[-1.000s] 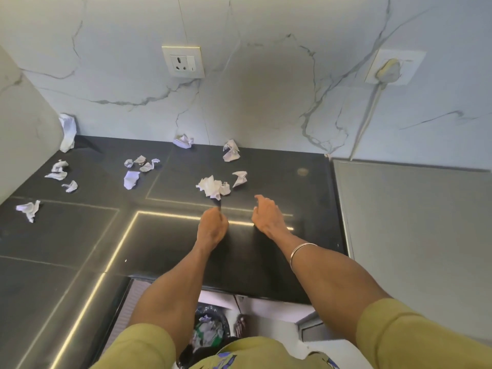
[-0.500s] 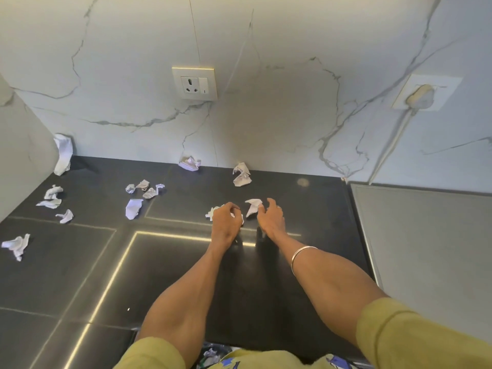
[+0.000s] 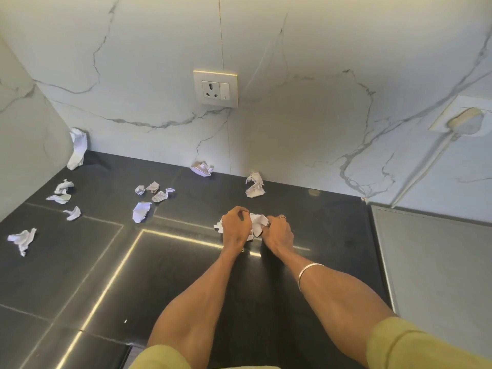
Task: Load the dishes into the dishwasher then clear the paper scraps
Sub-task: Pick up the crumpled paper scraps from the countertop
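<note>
Paper scraps [image 3: 256, 222], crumpled white, gripped btwn both hands on glossy black counter [image 3: 173, 275].

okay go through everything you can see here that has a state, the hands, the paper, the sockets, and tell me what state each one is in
left hand: fingers curled, gripping crumpled paper
right hand: fingers curled on the same paper
crumpled paper between the hands: gathered, held by both hands
loose paper scraps: crumpled, scattered on the black countertop
wall socket: nothing plugged in
right wall outlet: plug inserted, cord hanging down

Paper wad [image 3: 256, 225] between left hand [image 3: 235, 228] and right hand [image 3: 278, 231], scraps [image 3: 153, 196] scattered left of left hand, wall socket [image 3: 215, 88] beyond both
</note>
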Motion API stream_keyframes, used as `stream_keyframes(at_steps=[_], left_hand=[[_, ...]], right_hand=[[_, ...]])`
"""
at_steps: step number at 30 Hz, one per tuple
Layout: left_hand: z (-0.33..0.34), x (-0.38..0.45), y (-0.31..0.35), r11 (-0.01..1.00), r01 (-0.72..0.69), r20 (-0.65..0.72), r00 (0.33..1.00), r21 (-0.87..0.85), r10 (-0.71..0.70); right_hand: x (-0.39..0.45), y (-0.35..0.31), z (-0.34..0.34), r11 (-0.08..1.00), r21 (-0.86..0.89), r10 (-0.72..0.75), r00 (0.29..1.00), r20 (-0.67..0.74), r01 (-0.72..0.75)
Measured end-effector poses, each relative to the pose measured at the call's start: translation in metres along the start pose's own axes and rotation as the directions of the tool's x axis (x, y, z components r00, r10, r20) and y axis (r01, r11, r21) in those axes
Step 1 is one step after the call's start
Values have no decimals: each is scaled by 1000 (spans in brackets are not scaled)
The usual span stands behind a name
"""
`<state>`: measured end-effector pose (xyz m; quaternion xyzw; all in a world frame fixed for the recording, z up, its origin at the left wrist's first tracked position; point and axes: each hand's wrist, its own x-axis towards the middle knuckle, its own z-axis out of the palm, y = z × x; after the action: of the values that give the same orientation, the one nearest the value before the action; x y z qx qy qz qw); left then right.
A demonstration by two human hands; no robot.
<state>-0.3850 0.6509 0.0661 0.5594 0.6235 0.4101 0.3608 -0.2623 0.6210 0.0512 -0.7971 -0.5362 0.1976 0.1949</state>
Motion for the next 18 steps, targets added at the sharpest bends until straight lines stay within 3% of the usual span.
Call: stream_keyframes(at_steps=[5, 10, 13, 18], left_hand=[[4, -7, 9, 998, -39, -25, 999, 52, 40], [3, -16, 24, 995, -99, 42, 994, -23, 100], [-2, -19, 33, 994, -52, 31, 998, -92, 55], [-22, -18, 22, 977, 81, -127, 986, -196, -107]], right_hand=[[-3, 12, -6, 987, 162, 36, 997, -72, -24], [-9, -2, -21, 958, 250, -102, 980, -168, 142], [-16, -21, -26, 931, 280, -191, 966, -172, 234], [-26, -44, -17, 897, 236, -365, 928, -81, 373]])
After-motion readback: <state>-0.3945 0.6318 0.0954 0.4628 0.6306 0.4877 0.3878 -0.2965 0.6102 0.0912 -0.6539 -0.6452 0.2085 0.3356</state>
